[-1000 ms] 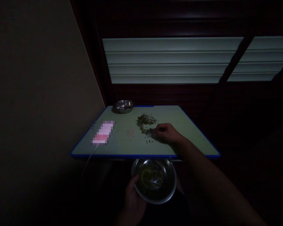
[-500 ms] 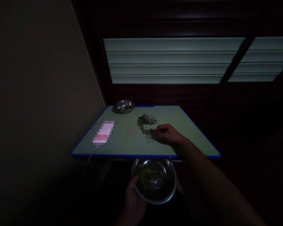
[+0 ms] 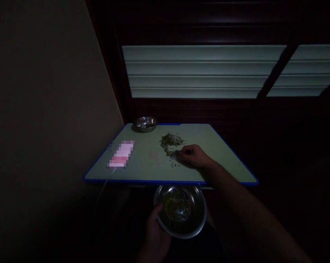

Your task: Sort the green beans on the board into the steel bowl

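My left hand (image 3: pixel 156 230) is closed on the left rim of a shiny metal bowl (image 3: pixel 200 219), its thumb over the edge. The bowl is tilted below the table's front edge, with small green beans or seeds (image 3: pixel 175 208) inside. On the table, my right hand (image 3: pixel 193 155) is pinched around a small, pale, flat tool (image 3: pixel 176 155) that I cannot name exactly. This tool is at the near end of a scattered pile of small dark green beans or seeds (image 3: pixel 170 140). A few loose ones lie just in front of it.
A pale green table (image 3: pixel 112 174) with a blue edge carries a small metal bowl (image 3: pixel 146 126) at the back left. A blurred phone (image 3: pixel 122 154) with a white cable (image 3: pixel 102 190) lies at the left. Walls and louvred doors (image 3: pixel 194 69) surround the table; the room is dim.
My right hand and the pale tool have shifted slightly left, closer against the pile's near end. The left hand and its bowl stay practically in place.
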Action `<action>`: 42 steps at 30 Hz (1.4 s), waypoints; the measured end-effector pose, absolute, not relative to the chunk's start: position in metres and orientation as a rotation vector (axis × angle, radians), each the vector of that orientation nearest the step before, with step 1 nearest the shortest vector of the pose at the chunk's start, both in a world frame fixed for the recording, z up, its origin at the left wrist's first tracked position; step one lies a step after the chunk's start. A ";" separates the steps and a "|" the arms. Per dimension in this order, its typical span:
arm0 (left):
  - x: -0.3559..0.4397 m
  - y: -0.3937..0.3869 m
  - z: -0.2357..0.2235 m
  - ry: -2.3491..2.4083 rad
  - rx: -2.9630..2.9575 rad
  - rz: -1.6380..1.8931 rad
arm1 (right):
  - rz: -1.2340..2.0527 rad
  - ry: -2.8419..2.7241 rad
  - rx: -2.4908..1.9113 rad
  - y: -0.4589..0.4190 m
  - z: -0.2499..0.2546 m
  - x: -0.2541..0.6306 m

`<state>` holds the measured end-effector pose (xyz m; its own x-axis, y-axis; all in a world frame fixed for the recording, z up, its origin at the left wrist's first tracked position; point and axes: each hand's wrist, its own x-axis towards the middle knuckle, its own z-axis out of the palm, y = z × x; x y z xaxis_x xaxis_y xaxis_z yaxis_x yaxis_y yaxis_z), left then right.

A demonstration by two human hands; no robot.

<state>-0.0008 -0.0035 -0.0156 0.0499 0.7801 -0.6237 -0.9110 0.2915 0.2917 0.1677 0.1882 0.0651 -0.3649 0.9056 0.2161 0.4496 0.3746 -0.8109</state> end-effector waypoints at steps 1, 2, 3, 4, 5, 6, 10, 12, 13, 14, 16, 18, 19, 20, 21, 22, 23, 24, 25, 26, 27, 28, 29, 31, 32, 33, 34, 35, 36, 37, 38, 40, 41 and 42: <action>-0.001 -0.004 -0.015 0.794 -0.199 1.303 | 0.880 -1.969 -1.162 0.188 0.066 0.167; -0.001 -0.003 -0.015 0.796 -0.197 1.305 | 0.890 -1.972 -1.163 0.188 0.067 0.166; 0.000 -0.003 -0.015 0.798 -0.195 1.307 | 0.895 -1.974 -1.166 0.187 0.068 0.165; 0.000 -0.003 -0.015 0.800 -0.193 1.309 | 0.892 -1.973 -1.169 0.187 0.068 0.165; 0.000 -0.002 -0.016 0.803 -0.193 1.310 | 0.885 -1.970 -1.170 0.187 0.069 0.164; 0.000 -0.002 -0.016 0.807 -0.191 1.312 | 0.876 -1.966 -1.169 0.188 0.069 0.164; 0.000 -0.001 -0.018 0.809 -0.185 1.325 | 0.886 -1.958 -1.151 0.188 0.066 0.163; 0.000 -0.001 -0.017 0.803 -0.193 1.334 | 0.914 -1.956 -1.135 0.189 0.065 0.163; 0.000 -0.001 -0.016 0.802 -0.201 1.331 | 0.930 -1.952 -1.125 0.189 0.065 0.163; 0.000 -0.001 -0.016 0.803 -0.208 1.327 | 0.950 -1.949 -1.117 0.189 0.065 0.163; 0.000 -0.002 -0.016 0.803 -0.213 1.314 | 0.995 -1.942 -1.108 0.188 0.066 0.163; 0.000 -0.002 -0.016 0.807 -0.207 1.310 | 1.033 -1.932 -1.094 0.187 0.067 0.163; 0.000 -0.002 -0.017 0.809 -0.199 1.314 | 1.054 -1.928 -1.089 0.186 0.068 0.163; -0.001 -0.002 -0.018 0.812 -0.193 1.317 | 1.078 -1.924 -1.087 0.186 0.069 0.164; -0.001 -0.002 -0.018 0.815 -0.190 1.311 | 1.103 -1.921 -1.090 0.185 0.069 0.164; -0.001 -0.001 -0.018 0.808 -0.176 1.315 | 1.125 -1.920 -1.094 0.185 0.070 0.165; -0.001 -0.001 -0.018 0.806 -0.168 1.320 | 1.137 -1.918 -1.100 0.185 0.070 0.165; 0.000 -0.001 -0.017 0.806 -0.165 1.324 | 1.140 -1.916 -1.104 0.184 0.070 0.166; 0.000 -0.001 -0.016 0.807 -0.166 1.327 | 1.134 -1.912 -1.106 0.184 0.071 0.166; 0.000 -0.001 -0.015 0.810 -0.173 1.328 | 1.123 -1.909 -1.106 0.185 0.071 0.166; 0.000 -0.001 -0.013 0.813 -0.181 1.326 | 1.111 -1.907 -1.103 0.185 0.071 0.166; 0.000 -0.001 -0.012 0.811 -0.188 1.325 | 1.101 -1.902 -1.101 0.186 0.071 0.165; 0.000 -0.001 -0.012 0.806 -0.192 1.322 | 1.095 -1.897 -1.101 0.187 0.071 0.164; 0.000 -0.001 -0.012 0.797 -0.193 1.317 | 1.090 -1.889 -1.104 0.189 0.069 0.162; 0.000 -0.001 -0.012 0.799 -0.193 1.315 | 1.095 -1.890 -1.106 0.190 0.068 0.161; 0.000 -0.001 -0.013 0.803 -0.194 1.313 | 1.104 -1.891 -1.105 0.191 0.066 0.160; 0.000 0.000 -0.014 0.809 -0.197 1.311 | 1.114 -1.894 -1.099 0.192 0.065 0.158; 0.000 0.000 -0.015 0.813 -0.199 1.309 | 1.121 -1.897 -1.092 0.193 0.064 0.157; 0.000 0.001 -0.015 0.816 -0.200 1.307 | 1.119 -1.900 -1.085 0.194 0.063 0.155; 0.000 0.001 -0.016 0.814 -0.200 1.307 | 1.107 -1.904 -1.083 0.195 0.063 0.154; 0.000 0.001 -0.015 0.811 -0.198 1.306 | 1.090 -1.912 -1.086 0.196 0.063 0.153; -0.001 0.001 -0.015 0.809 -0.190 1.304 | 1.073 -1.941 -1.101 0.197 0.065 0.151; -0.001 0.001 -0.014 0.810 -0.187 1.302 | 1.083 -1.959 -1.099 0.198 0.067 0.151; -0.001 0.000 -0.013 0.810 -0.184 1.299 | 1.106 -1.975 -1.087 0.199 0.069 0.150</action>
